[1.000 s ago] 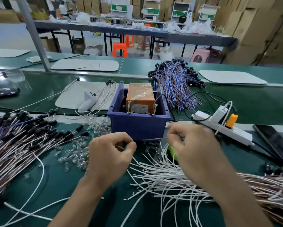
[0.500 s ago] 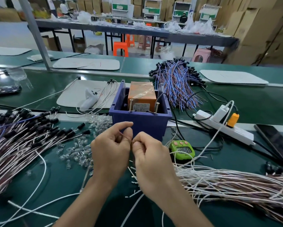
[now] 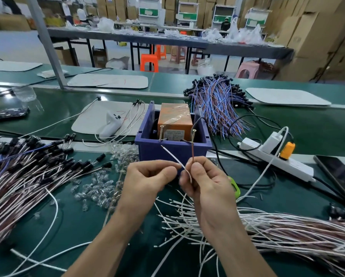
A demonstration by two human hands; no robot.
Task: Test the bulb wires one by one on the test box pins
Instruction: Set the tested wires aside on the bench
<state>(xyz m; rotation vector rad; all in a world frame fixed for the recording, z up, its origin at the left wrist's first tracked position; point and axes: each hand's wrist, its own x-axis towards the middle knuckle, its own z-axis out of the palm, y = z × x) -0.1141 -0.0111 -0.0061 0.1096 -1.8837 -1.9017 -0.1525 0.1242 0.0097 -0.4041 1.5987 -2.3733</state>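
Pinching the thin white wire lead (image 3: 171, 154) in the left hand (image 3: 147, 180) and the thin brown wire lead (image 3: 193, 150) in the right hand (image 3: 207, 186), the operator holds both tips just below the brass screw pins (image 3: 160, 132) of the blue plastic test box (image 3: 175, 150). Contact cannot be confirmed. The large white-and-brown wire bundle (image 3: 287, 232) at near right is probably still untested.

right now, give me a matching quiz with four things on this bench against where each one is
Things:
1 white wire
2 brown wire
3 orange box
4 power strip

Places:
A inside the blue bin
B on the bench, right of the bin
C pinched by the right hand, pointing up at the right pin
D pinched by the left hand

Pairs: 1-D, 2-C, 3-A, 4-B
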